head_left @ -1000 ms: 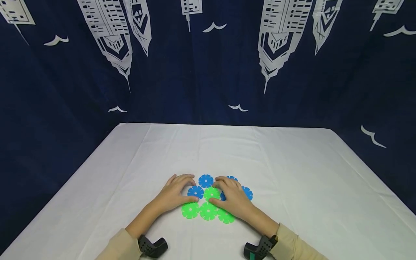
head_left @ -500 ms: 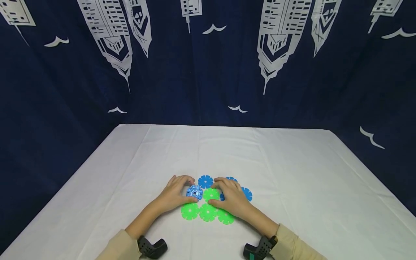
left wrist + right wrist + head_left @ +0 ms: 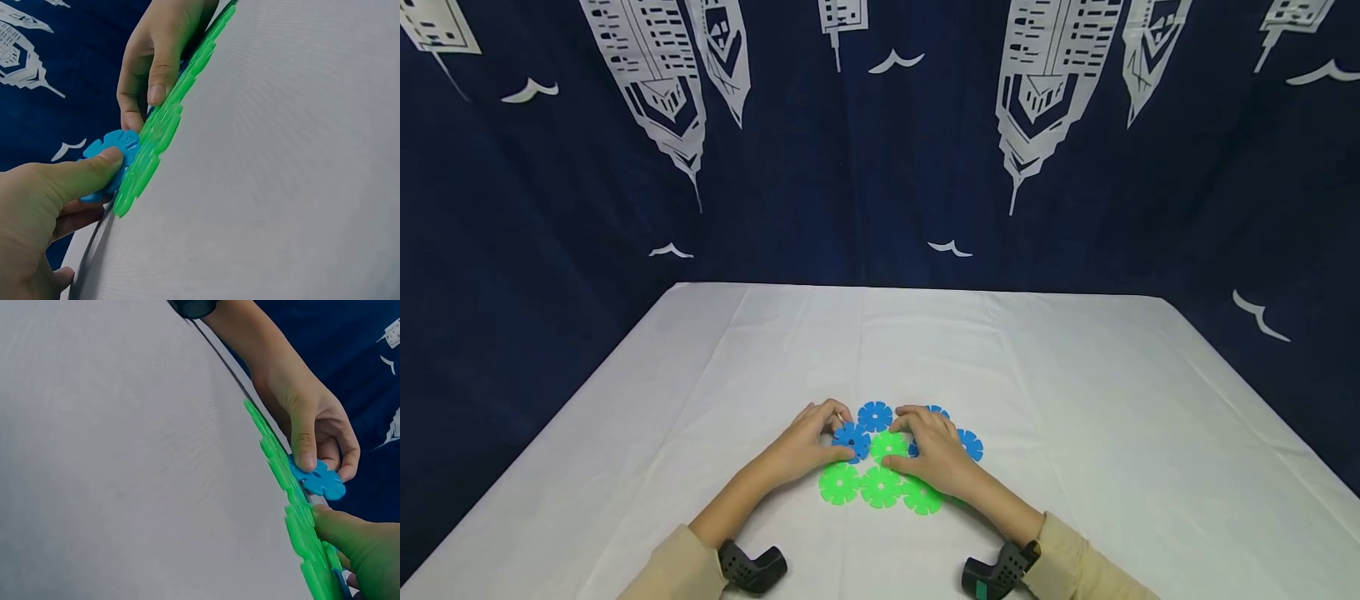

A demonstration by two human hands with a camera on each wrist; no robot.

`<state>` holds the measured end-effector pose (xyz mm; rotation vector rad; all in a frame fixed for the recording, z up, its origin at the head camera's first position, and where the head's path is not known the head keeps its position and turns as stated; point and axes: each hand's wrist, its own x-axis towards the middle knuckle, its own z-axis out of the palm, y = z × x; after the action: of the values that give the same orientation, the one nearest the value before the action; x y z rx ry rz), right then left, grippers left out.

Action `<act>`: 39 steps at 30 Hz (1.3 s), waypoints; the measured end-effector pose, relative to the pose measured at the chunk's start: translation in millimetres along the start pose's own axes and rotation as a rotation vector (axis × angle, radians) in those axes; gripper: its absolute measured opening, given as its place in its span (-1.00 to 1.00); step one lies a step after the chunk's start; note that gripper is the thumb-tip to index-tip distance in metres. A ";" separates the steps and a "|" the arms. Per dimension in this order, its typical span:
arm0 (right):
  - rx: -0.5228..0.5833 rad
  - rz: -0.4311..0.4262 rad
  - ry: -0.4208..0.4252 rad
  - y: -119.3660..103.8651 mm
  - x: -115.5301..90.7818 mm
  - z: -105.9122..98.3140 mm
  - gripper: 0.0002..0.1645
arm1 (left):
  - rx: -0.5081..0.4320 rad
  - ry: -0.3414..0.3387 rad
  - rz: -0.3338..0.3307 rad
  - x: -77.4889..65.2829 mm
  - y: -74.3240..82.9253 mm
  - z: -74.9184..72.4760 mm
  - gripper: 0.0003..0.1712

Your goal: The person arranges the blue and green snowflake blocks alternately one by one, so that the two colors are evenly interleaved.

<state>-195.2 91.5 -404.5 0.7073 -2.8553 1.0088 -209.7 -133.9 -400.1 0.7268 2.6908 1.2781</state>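
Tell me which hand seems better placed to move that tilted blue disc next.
Probably the left hand: it pinches the tilted blue disc, while the right hand has thumb and finger at a green disc.

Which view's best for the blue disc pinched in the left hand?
Right wrist: the blue disc appears large, with much of its notched face visible and the left hand covering one edge. Left wrist: thumb hides part of it. Head: it's small, thumb over one edge.

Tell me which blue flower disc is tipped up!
The leftmost blue flower disc, pinched by the left hand. It tilts up, while the other blue flower discs look flat on the white tablecloth.
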 end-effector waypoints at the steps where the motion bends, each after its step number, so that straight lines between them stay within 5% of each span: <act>1: 0.006 -0.001 -0.011 -0.1 0.6 -1.1 -0.55 | -0.030 -0.008 -0.001 0.3 0.4 -0.9 -0.60; 6: 0.034 -0.013 -0.072 0.5 1.9 -6.9 -0.59 | -0.143 -0.028 -0.022 2.3 -0.2 -2.9 -0.71; 11: 0.028 -0.033 -0.107 2.6 0.5 -8.5 -0.51 | -0.226 0.029 -0.045 2.3 -2.0 -5.1 -0.69; 20: 0.037 -0.036 -0.096 5.1 -1.5 -8.3 -0.45 | -0.276 0.356 -0.227 5.1 -9.9 -28.8 -0.68; 25: 0.056 -0.021 -0.097 4.0 0.8 -7.8 -0.46 | -0.260 0.459 -0.308 6.2 -22.9 -45.0 -0.65; 34: 0.086 -0.005 -0.093 2.4 0.3 -6.6 -0.52 | -0.257 0.488 -0.349 4.5 -41.1 -56.1 -0.62; 39: 0.088 -0.013 -0.093 1.1 0.5 -8.1 -0.54 | -0.138 0.462 -0.341 4.5 -45.8 -55.8 -0.59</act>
<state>-197.1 96.9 -398.7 0.7994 -2.8953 1.1351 -246.0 -196.4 -397.5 -0.0609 2.8411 1.6718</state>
